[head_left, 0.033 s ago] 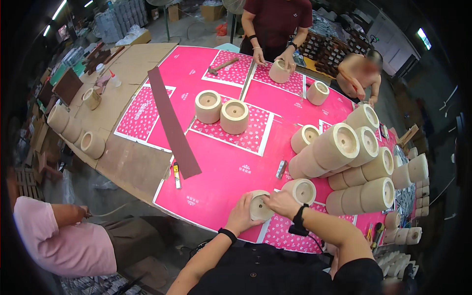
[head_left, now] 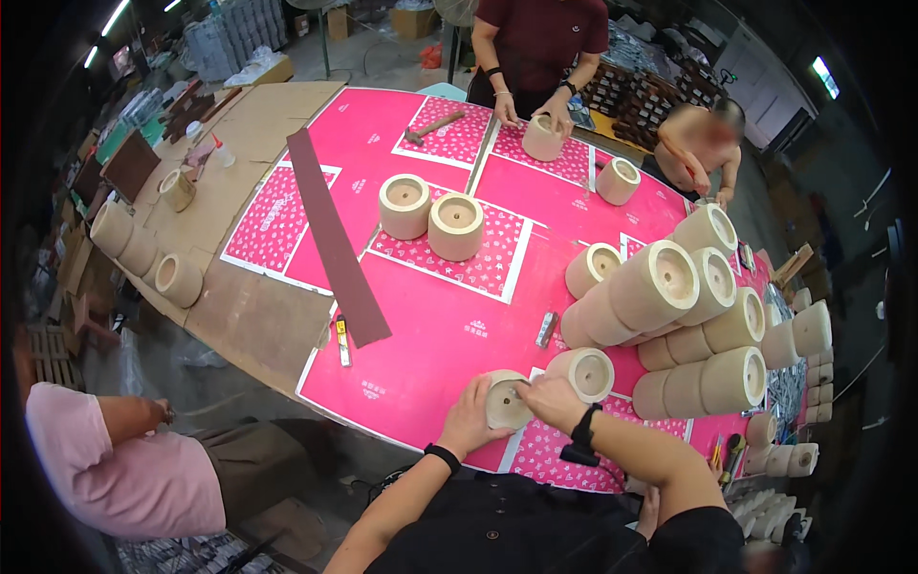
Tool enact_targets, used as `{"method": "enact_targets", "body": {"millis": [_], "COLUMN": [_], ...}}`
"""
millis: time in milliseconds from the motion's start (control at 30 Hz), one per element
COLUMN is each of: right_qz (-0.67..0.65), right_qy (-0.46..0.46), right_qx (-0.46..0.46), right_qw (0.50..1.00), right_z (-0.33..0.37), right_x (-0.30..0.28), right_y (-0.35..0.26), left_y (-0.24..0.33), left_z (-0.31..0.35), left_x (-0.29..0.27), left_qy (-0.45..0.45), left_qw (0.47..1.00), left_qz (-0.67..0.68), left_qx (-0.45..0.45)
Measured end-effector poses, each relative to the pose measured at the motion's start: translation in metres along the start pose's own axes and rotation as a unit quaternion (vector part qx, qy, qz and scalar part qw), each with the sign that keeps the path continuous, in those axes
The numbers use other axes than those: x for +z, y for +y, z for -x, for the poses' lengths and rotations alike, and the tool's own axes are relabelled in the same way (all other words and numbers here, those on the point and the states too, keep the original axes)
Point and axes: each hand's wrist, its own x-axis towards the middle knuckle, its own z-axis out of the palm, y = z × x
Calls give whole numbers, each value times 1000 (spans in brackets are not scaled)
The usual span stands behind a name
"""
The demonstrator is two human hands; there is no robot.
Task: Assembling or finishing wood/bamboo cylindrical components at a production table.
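At the near edge of the pink-covered table, a pale round wooden cup [head_left: 506,413] with a small hole in its recessed middle is held by my left hand [head_left: 467,419], fingers wrapped round its left side. My right hand [head_left: 554,402] is closed, its fingertips at the cup's right rim; what they hold, if anything, is hidden. Right beside that hand stands another wooden cup [head_left: 591,375]. Farther right, several more wooden cups [head_left: 673,272] lie stacked on their sides.
Two wooden cups [head_left: 456,228] stand mid-table, near a long brown strip [head_left: 337,239]. A box cutter [head_left: 343,342], a small block [head_left: 547,329] and a hammer [head_left: 435,128] lie around. Across the table a person in maroon [head_left: 541,38] handles another cup; a pink-sleeved person [head_left: 134,459] is at left.
My right hand has shifted very slightly right and toward me at the cup's rim. The left hand keeps its hold on the cup.
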Motion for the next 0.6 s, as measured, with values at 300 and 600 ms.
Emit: {"method": "enact_targets", "body": {"millis": [300, 600], "right_qz": [-162, -71], "right_qy": [-68, -18], "right_qx": [68, 112], "right_qw": [982, 991], "right_z": [0, -10], "right_x": [-3, 0], "right_y": [-23, -9], "left_y": [-2, 4], "left_z": [1, -2], "left_x": [0, -3], "left_qy": [-2, -3], "left_qw": [1000, 1000], "left_qz": [-7, -1], "left_qx": [5, -5]}}
